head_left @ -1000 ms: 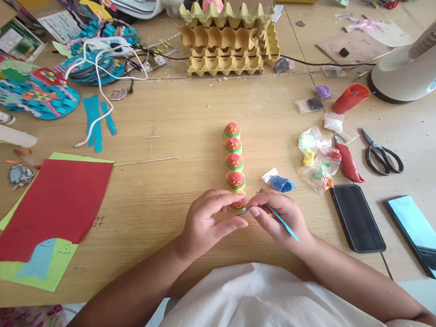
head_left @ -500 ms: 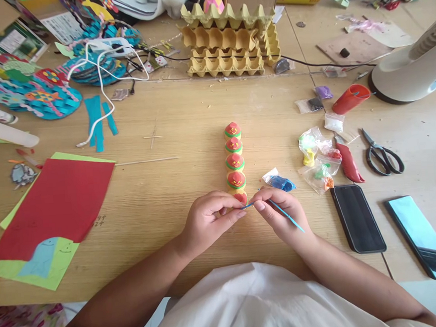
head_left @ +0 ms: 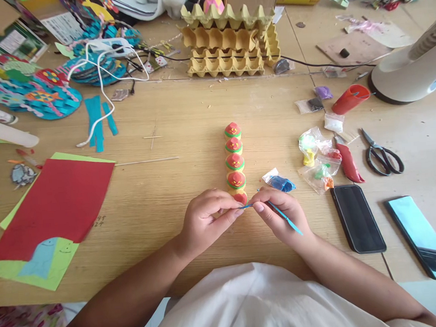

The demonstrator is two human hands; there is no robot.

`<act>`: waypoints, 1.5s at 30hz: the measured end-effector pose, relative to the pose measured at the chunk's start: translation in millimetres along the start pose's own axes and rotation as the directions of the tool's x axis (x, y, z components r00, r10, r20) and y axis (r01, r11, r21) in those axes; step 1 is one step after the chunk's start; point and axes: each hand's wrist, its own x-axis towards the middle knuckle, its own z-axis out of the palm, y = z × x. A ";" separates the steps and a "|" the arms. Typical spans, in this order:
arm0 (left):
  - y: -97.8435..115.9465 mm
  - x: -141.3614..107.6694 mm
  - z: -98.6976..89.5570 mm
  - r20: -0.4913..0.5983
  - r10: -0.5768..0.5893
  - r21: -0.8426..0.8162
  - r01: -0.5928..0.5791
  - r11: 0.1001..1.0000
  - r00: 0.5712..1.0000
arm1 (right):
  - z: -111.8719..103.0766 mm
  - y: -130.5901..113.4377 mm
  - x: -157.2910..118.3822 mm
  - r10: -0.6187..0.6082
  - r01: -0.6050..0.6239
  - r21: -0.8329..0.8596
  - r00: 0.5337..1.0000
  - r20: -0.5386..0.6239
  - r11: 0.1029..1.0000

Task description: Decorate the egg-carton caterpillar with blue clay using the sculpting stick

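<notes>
A column of several yellow bumps with red caps and green rims (head_left: 235,161) stands on the table; small faces show on the upper ones. At its near end, my left hand (head_left: 209,219) pinches one end of a thin blue strip (head_left: 247,206). The strip's other end is between the thumb and forefinger of my right hand (head_left: 281,214). A light-blue stick (head_left: 288,221) also lies in my right hand, slanting down across the palm. Just beyond that hand is a packet of blue clay (head_left: 281,183).
To the right lie clay packets (head_left: 313,144), a red cutter (head_left: 348,163), scissors (head_left: 382,157) and two phones (head_left: 359,218). Red paper (head_left: 62,204) is at left. Egg cartons (head_left: 224,43) stand at the back, near a white cable (head_left: 100,82).
My left hand has shifted very slightly left, and a little more of the blue strip shows between the fingertips. The light-blue stick has tilted slightly.
</notes>
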 end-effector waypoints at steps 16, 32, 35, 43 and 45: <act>-4.5 -1.6 -3.5 0.048 -0.167 -0.172 0.173 0.970 0.985 | -1.1 1.8 -1.4 0.042 -0.043 -0.039 0.999 -0.020 0.998; -7.1 0.7 -3.5 0.148 -0.322 -0.372 0.354 0.858 0.935 | -1.1 0.2 1.4 0.105 -0.104 0.015 0.993 -0.048 0.994; -6.6 1.7 -3.8 0.136 -0.351 -0.370 0.376 0.850 0.927 | -0.7 0.0 1.9 0.111 -0.109 0.027 0.993 -0.051 0.994; -11.6 0.3 -1.8 0.105 -0.447 -0.374 0.452 0.810 0.888 | 0.6 0.4 3.2 0.162 -0.160 0.068 0.986 -0.033 0.985; -13.6 0.3 -1.6 0.105 -0.476 -0.391 0.476 0.788 0.873 | 1.0 1.5 4.1 0.171 -0.168 0.084 0.985 -0.026 0.982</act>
